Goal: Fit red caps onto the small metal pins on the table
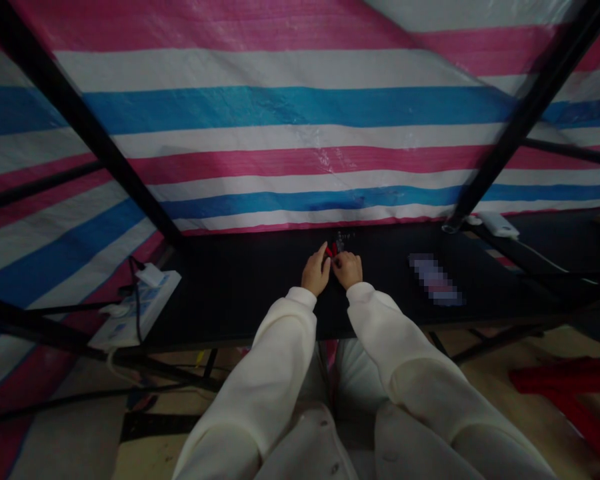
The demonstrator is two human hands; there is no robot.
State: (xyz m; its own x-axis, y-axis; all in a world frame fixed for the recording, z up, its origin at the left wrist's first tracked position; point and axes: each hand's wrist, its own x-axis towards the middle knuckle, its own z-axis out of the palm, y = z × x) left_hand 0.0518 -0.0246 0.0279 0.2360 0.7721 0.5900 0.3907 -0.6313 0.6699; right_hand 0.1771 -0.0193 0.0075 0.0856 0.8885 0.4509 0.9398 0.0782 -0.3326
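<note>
Red object (329, 251) between left and right fingers (342, 259)

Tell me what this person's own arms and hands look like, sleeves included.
The loose, white fabric left sleeve ends in a snug cuff at the wrist; the white fabric right sleeve matches. The left hand and right hand wear no gloves.

Loose white sleeves (280, 340) with soft folds, snug matching cuffs (303, 297) at the wrists, bare left hand (315, 273), bare right hand (349, 270), greyish buttoned top (305, 447), pale trousers (356, 380)
</note>
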